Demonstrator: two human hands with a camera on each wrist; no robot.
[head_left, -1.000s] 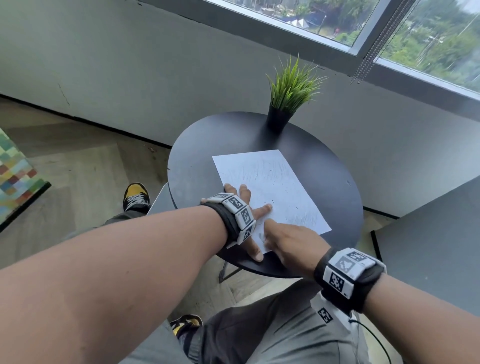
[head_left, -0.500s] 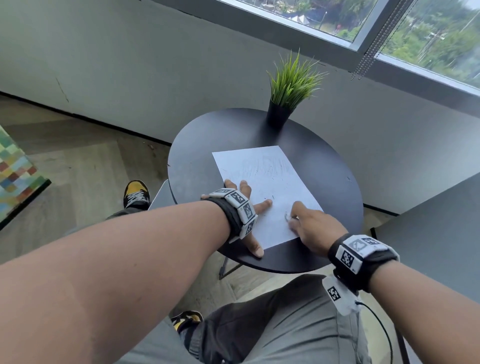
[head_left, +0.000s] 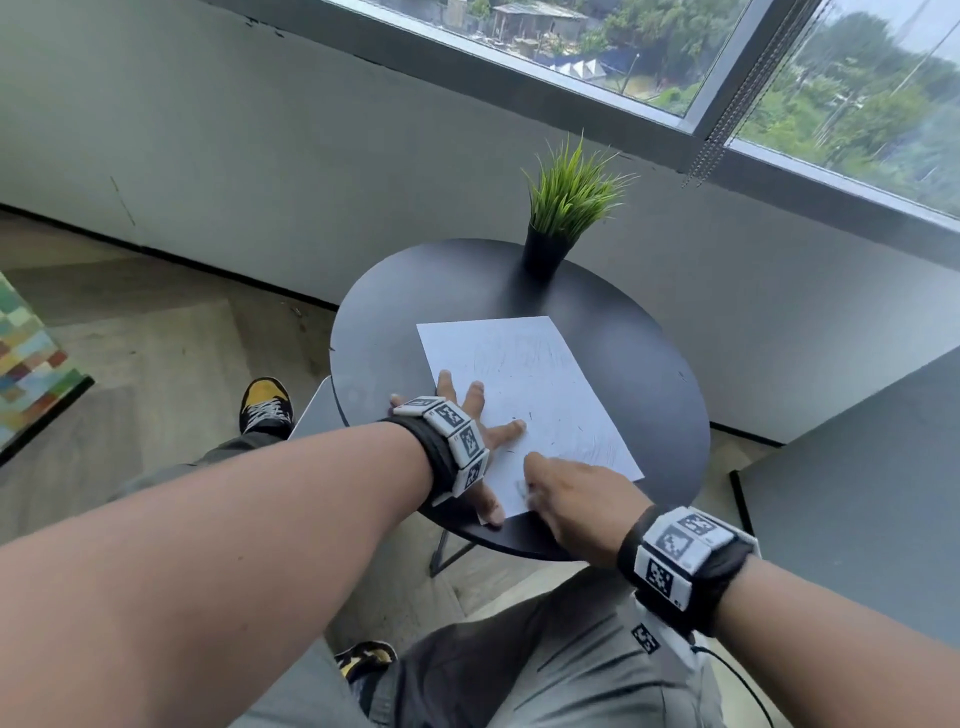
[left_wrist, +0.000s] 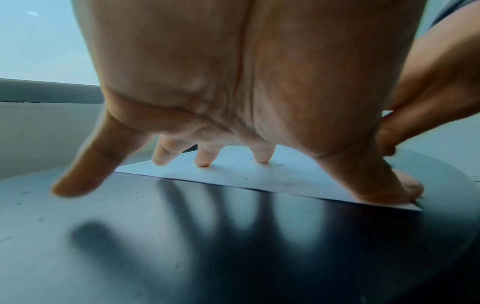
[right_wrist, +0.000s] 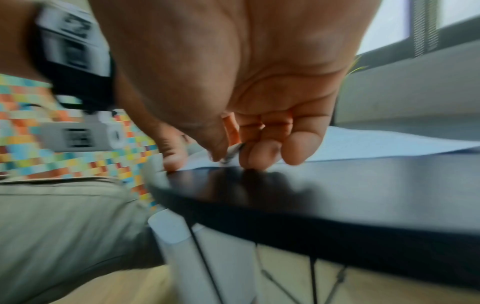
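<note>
Head view: I see a white sheet of paper (head_left: 524, 374) lying flat on the round black tabletop (head_left: 395, 312), covering its middle and reaching almost to its near edge, with faint pencil marks across it. A potted grass plant (head_left: 543, 254) stands at the tabletop's far edge, well apart from the sheet. The left hand (head_left: 480, 410) is spread flat at the tabletop's near-left side, its fingers fanned over the sheet's near-left corner. The right hand (head_left: 576, 499) sits at the tabletop's near edge, just beside the left, its fingers curled down onto the sheet's near border around a small pale object (head_left: 523, 491). Left wrist view: I see three fingertips (left_wrist: 205, 162) planted on the sheet and the thumb (left_wrist: 384, 189) pressing its nearest corner to the tabletop. The little finger (left_wrist: 85, 168) reaches past the sheet's edge over bare tabletop, and I cannot tell whether it touches. The right hand shows at the right border, down on the sheet. Right wrist view, blurred: I see the thumb and fingers of the right hand pinching the small pale object, dark at one end, just inside the tabletop's near edge where the sheet ends. I cannot identify the object. The sheet runs away flat behind it.
</note>
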